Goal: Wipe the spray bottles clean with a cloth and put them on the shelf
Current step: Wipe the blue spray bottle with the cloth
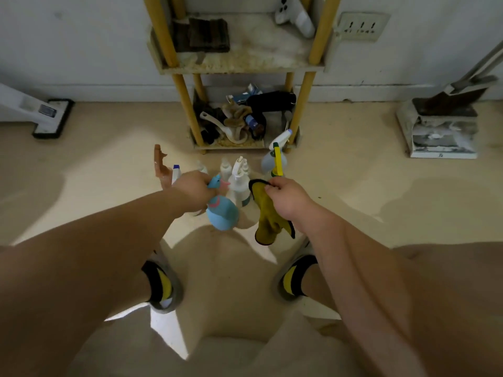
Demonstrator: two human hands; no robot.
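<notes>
The left hand [194, 186] grips the blue spray bottle [221, 210] by its neck, fingers curled round just under the trigger head, so the round body hangs below it at centre frame, above the floor. The right hand [285, 198] pinches a yellow cloth [268, 216] at its top edge, and the rest of it dangles loose.

Just above the hands in the frame, a cluster of white spray bottles [238, 178] stands tightly packed on the floor, with a brown one [160, 165] to the left and a yellow-triggered one [276, 163] to the right. The likeliest slip is a knock — the hanging blue bottle or the trailing cloth could swing into that cluster and topple several at once. A grip so high on the neck also leaves the bottle free to pivot once wiping pressure comes on.

The shelf [239, 65] at the top centre looks grimy, so a wiped bottle may pick up dirt again there.
</notes>
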